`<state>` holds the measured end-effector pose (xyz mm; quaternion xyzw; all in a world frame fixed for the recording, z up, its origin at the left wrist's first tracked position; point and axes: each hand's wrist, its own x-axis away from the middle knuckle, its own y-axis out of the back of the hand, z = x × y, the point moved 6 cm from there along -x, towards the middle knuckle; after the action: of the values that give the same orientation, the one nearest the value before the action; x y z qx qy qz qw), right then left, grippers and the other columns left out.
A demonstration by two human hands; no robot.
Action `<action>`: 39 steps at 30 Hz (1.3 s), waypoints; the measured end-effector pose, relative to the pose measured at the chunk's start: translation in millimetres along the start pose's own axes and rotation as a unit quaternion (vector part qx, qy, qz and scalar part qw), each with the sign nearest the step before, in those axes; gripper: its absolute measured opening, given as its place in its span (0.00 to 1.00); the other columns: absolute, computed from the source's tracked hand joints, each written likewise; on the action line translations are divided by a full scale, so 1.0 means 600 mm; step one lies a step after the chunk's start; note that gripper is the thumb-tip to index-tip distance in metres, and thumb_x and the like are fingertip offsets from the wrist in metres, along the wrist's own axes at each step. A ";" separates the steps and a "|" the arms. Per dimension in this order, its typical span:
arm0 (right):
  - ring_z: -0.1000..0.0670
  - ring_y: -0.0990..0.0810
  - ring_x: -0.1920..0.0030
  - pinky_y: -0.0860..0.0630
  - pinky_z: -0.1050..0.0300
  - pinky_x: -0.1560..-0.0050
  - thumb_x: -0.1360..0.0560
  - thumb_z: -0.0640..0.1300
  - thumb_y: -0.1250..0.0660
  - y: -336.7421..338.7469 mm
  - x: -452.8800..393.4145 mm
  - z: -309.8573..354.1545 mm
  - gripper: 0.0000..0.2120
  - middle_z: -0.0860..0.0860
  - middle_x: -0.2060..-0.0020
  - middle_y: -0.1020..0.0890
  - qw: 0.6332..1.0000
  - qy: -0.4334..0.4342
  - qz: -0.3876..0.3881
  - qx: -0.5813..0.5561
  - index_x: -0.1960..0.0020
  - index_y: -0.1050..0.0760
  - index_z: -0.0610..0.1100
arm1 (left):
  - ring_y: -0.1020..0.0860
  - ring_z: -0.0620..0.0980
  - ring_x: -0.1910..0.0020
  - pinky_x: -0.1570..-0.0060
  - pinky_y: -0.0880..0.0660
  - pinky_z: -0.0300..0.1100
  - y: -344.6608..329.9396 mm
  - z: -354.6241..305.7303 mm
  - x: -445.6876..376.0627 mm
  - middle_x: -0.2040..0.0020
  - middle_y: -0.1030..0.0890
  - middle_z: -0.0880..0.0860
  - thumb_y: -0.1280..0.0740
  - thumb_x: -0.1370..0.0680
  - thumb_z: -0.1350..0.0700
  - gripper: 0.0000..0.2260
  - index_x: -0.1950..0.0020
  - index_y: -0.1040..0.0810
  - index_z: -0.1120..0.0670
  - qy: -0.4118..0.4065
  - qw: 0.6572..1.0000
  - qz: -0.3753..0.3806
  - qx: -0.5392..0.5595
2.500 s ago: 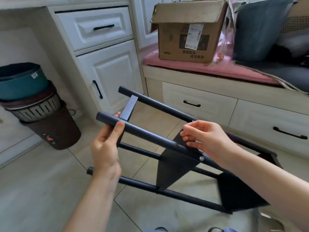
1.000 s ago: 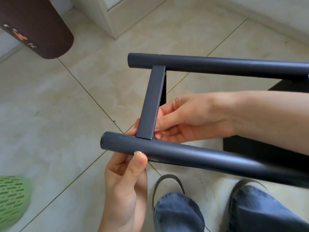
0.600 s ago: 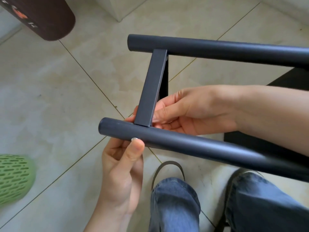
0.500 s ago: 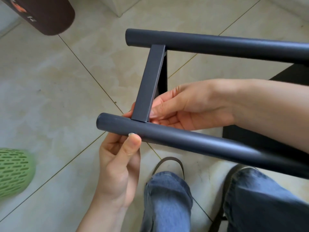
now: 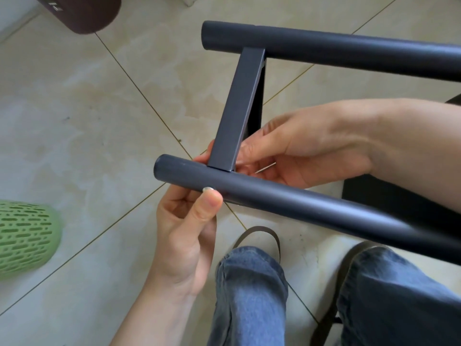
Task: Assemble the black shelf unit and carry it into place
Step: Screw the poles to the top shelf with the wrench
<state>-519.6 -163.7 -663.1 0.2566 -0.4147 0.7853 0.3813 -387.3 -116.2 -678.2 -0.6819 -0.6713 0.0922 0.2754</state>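
Observation:
The black shelf unit lies on its side in front of me. Its near round tube and far round tube are joined by a flat crossbar. My left hand grips the near tube close to its end, thumb on top. My right hand reaches in from the right and pinches the lower end of the crossbar where it meets the near tube. A thin silvery piece shows under its fingers. A black shelf panel is partly hidden behind my right forearm.
Beige tiled floor lies below. A brown bin stands at the top left and a green perforated object at the left edge. My jeans-clad legs and sandals fill the bottom right.
The view dropped from the room to the frame's end. My right hand moved from the middle shelf panel to the crossbar joint; over the last second the frame shifted only slightly.

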 end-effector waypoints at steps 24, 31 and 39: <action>0.54 0.20 0.65 0.19 0.61 0.59 0.21 0.44 0.36 -0.011 -0.012 -0.007 0.19 0.50 0.64 0.20 1.000 -0.006 0.010 -0.009 0.31 0.26 0.40 | 0.18 0.52 0.42 0.41 0.24 0.43 0.001 0.004 -0.003 0.44 0.15 0.53 0.19 0.35 0.47 0.23 0.43 0.16 0.52 0.006 1.000 -0.006 0.011; 0.52 0.22 0.62 0.19 0.59 0.56 0.32 0.42 0.31 0.006 -0.001 0.003 0.27 0.49 0.61 0.19 0.999 -0.024 0.007 0.023 0.33 0.24 0.40 | 0.18 0.52 0.43 0.41 0.25 0.42 -0.005 0.000 -0.004 0.45 0.15 0.53 0.20 0.33 0.47 0.21 0.43 0.17 0.52 0.000 1.000 0.004 0.010; 0.54 0.18 0.64 0.20 0.58 0.56 0.33 0.53 0.29 0.001 -0.006 -0.005 0.31 0.53 0.62 0.18 0.997 -0.038 0.018 0.064 0.31 0.25 0.46 | 0.20 0.59 0.39 0.39 0.25 0.45 -0.006 -0.001 -0.005 0.42 0.16 0.58 0.21 0.32 0.48 0.24 0.40 0.20 0.56 0.004 1.000 0.005 0.013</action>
<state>-518.3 -162.9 -667.7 0.3027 -0.3822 0.8067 0.3339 -390.7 -119.3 -676.7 -0.6818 -0.6659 0.0994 0.2860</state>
